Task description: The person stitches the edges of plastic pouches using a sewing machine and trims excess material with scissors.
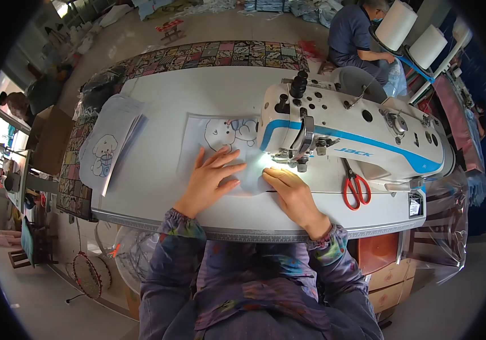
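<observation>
A white fabric piece (193, 133) printed with a cartoon dog lies on the sewing machine table, its right part under the sewing machine head (291, 127). My left hand (212, 178) rests flat on this fabric with its fingers spread. Close to the lit needle area, my right hand (291, 192) has its fingers bunched together on the fabric's near right edge. The presser foot and needle are mostly hidden by glare and the machine head. On the left side of the table lies a stack of similar printed fabric pieces (107, 144).
Red-handled scissors (356, 190) lie right of my right hand, beneath the machine arm. White thread cones (396, 25) stand at the upper right. A co-worker (351, 37) sits beyond the machine. A cardboard box (53, 141) is at the left, past the patterned cloth (214, 54).
</observation>
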Demonstrator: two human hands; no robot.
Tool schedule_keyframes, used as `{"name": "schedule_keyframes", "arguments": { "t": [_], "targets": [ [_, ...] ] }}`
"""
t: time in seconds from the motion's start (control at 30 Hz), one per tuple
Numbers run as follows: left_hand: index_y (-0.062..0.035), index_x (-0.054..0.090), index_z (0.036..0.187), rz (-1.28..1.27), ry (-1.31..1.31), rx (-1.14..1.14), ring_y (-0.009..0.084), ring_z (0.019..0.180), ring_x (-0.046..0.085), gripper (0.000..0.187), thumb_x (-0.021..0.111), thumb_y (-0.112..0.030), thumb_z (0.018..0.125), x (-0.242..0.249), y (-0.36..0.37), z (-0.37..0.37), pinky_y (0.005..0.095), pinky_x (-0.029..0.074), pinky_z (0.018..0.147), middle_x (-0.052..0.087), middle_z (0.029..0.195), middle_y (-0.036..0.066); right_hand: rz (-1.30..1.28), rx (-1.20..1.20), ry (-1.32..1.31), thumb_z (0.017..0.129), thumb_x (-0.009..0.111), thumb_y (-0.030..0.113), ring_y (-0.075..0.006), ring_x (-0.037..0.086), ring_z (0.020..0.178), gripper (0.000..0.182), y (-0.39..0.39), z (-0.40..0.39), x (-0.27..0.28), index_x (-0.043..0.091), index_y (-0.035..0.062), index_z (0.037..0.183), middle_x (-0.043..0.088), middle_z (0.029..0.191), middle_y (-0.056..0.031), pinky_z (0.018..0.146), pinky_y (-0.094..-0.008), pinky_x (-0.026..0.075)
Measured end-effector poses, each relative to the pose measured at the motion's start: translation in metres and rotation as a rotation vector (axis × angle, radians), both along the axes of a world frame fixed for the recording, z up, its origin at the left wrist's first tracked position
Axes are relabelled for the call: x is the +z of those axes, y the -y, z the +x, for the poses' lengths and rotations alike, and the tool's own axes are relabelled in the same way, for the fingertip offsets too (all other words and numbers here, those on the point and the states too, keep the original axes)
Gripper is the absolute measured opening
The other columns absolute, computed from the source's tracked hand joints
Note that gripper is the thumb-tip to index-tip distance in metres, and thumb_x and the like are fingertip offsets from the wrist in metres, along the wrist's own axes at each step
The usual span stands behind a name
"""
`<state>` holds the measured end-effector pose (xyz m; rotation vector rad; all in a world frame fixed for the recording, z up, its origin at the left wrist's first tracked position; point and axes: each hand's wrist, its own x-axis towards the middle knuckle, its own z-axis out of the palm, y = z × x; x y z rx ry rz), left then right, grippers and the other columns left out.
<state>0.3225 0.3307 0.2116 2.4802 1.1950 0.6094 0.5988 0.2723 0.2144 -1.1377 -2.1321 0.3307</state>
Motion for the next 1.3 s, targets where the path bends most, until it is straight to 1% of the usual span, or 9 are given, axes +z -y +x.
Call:
{"name": "schedule_keyframes", "arguments": {
  "t": [0.17,0.3,0.37,0.47,0.7,0.87,1.07,1.13,1.3],
  "targets": [
    [-0.0243,0.071,0.139,0.012,-0.049,-0.017,0.0249,0.152,0.046,0.037,0.068,-0.027,0.102,-0.002,-0.016,0.003,0.0574,0.022,0.129,0.059,0.155,0.002,-0.021,-0.005,0.070,0.082,0.063,-0.006,-0.0416,0.061,0.129,0.058,0.000,-0.002,-0.002,0.063,-0.0003,0.140,0.065,0.139,-0.0196,0.112,-0.0485,0.049],
    [-0.0245,0.068,0.142,0.066,-0.080,0.021,0.0256,0.151,0.047,0.039,0.064,-0.026,0.104,-0.009,-0.021,0.007,0.0561,0.025,0.128,0.058,0.157,0.002,-0.006,-0.012,0.134,0.082,0.064,-0.005,-0.0417,0.060,0.131,0.062,-0.001,-0.006,-0.001,0.059,-0.0008,0.144,0.063,0.143,-0.0202,0.116,-0.0490,0.046],
    [-0.0227,0.065,0.144,0.144,-0.105,0.054,0.0265,0.149,0.049,0.040,0.063,-0.027,0.104,-0.013,-0.019,0.008,0.0558,0.031,0.125,0.057,0.157,0.003,-0.001,-0.008,0.142,0.083,0.064,-0.004,-0.0411,0.059,0.133,0.063,-0.001,-0.006,-0.001,0.058,-0.0014,0.145,0.062,0.144,-0.0205,0.118,-0.0492,0.044],
    [-0.0208,0.064,0.144,0.193,-0.128,0.133,0.0268,0.143,0.054,0.042,0.066,-0.027,0.102,-0.011,-0.005,0.014,0.0553,0.037,0.120,0.058,0.155,0.005,-0.010,-0.009,0.134,0.083,0.063,-0.004,-0.0413,0.060,0.132,0.061,0.000,-0.006,0.001,0.059,-0.0017,0.144,0.063,0.143,-0.0207,0.118,-0.0491,0.045],
    [-0.0139,0.065,0.141,0.217,-0.209,0.252,0.0260,0.132,0.061,0.050,0.074,-0.032,0.095,0.009,0.067,0.037,0.0534,0.042,0.116,0.063,0.146,0.010,-0.044,-0.013,0.036,0.083,0.063,-0.006,-0.0418,0.062,0.129,0.054,0.000,-0.003,0.001,0.064,-0.0025,0.137,0.066,0.138,-0.0210,0.114,-0.0490,0.047],
    [-0.0147,0.065,0.143,0.148,-0.146,0.182,0.0299,0.135,0.059,0.050,0.072,-0.032,0.097,0.010,0.079,0.040,0.0540,0.041,0.118,0.059,0.152,0.011,-0.053,-0.027,-0.032,0.082,0.062,-0.009,-0.0421,0.064,0.126,0.052,0.000,-0.002,-0.002,0.067,-0.0016,0.133,0.069,0.132,-0.0207,0.110,-0.0485,0.051],
    [-0.0157,0.065,0.145,0.080,-0.036,0.165,0.0318,0.147,0.048,0.049,0.071,-0.030,0.098,-0.003,0.054,0.033,0.0595,0.029,0.125,0.053,0.158,0.011,-0.040,-0.028,-0.026,0.082,0.061,-0.010,-0.0421,0.064,0.125,0.051,-0.001,-0.001,-0.004,0.067,-0.0014,0.132,0.069,0.132,-0.0205,0.109,-0.0485,0.051],
    [-0.0181,0.069,0.141,0.048,-0.024,0.096,0.0319,0.150,0.045,0.046,0.073,-0.028,0.097,-0.002,0.046,0.031,0.0636,0.021,0.127,0.054,0.158,0.008,-0.037,-0.028,-0.026,0.082,0.061,-0.010,-0.0420,0.064,0.125,0.051,-0.001,-0.001,-0.003,0.068,-0.0015,0.132,0.070,0.131,-0.0204,0.109,-0.0485,0.051],
    [-0.0222,0.077,0.130,-0.009,0.066,-0.024,0.0305,0.152,0.044,0.035,0.076,-0.024,0.094,-0.005,0.023,0.023,0.0647,0.017,0.128,0.058,0.155,0.003,-0.040,-0.029,-0.028,0.081,0.061,-0.010,-0.0418,0.065,0.125,0.051,0.000,-0.001,-0.003,0.068,-0.0019,0.131,0.070,0.131,-0.0199,0.109,-0.0484,0.052]
  ]
}}
